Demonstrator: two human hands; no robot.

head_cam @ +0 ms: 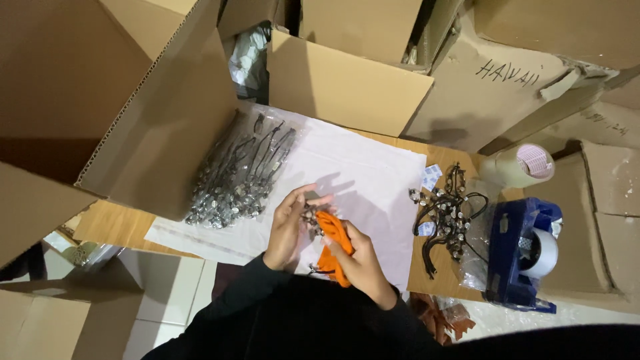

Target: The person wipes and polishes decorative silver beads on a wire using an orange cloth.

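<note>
At frame centre I'm closing my right hand (360,257) around an orange pouch (333,243), while my left hand (288,227) is pinching what looks like a beaded cord (310,215). Bagged cords (240,177) are lying upper left, loose cords (447,210) right.

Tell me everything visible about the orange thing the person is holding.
The orange pouch looks like soft fabric, bright orange, crumpled and folded. It is held above the white plastic sheet between both hands: the right hand wraps around its lower part from the right, while the left hand pinches at its upper end, where small dark-corded, silvery trinkets meet it. A strip of it hangs down toward the person's dark sleeve. Whether it is open cannot be told.
</note>
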